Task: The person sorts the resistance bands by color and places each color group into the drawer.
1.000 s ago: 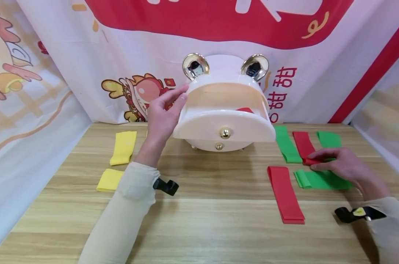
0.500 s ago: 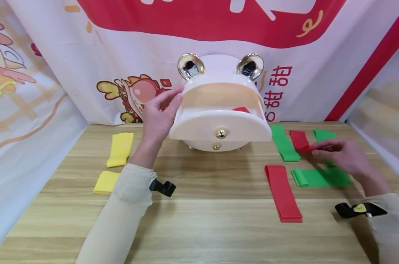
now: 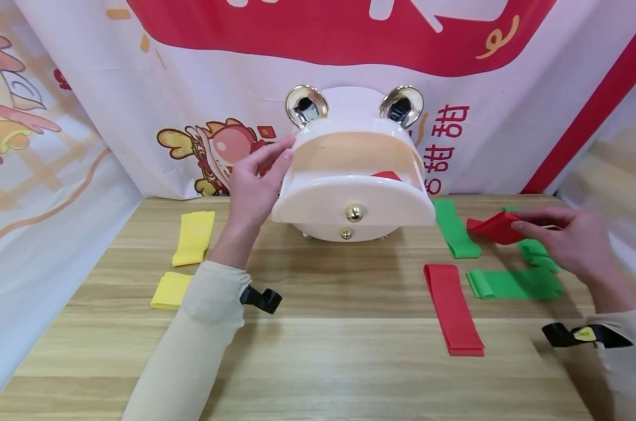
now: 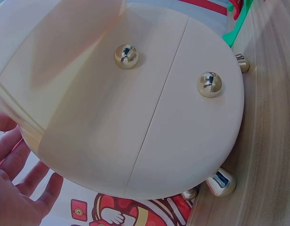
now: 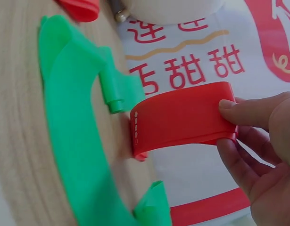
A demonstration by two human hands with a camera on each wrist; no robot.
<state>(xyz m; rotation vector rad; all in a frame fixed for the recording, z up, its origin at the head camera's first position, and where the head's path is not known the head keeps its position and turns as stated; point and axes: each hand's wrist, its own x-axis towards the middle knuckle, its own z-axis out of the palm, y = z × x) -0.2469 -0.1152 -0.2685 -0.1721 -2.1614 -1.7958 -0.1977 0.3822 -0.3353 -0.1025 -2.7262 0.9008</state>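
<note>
A white rounded drawer box (image 3: 354, 202) with gold knobs and two round gold-rimmed eyes stands at the back of the table, its upper drawer pulled out. Inside that drawer shows a bit of red band (image 3: 387, 175). My left hand (image 3: 257, 184) rests at the box's left side, fingers fairly straight; the left wrist view has its fingers (image 4: 43, 193) along the edge. Thumb and fingers of my right hand (image 3: 578, 237) pinch one end of a folded red resistance band (image 5: 182, 115), whose other end hangs toward the table among the green bands.
Green bands (image 3: 515, 284) lie right of the box, another green band (image 3: 457, 231) close beside it. A second red band (image 3: 454, 310) lies in front of them. Yellow bands (image 3: 193, 237) are left, near my forearm. A printed cloth (image 3: 217, 70) hangs behind the wooden table.
My right hand has taken hold of the red band's near end and lifted it off the table, moving slightly up and right. The left hand stays at the box.
</note>
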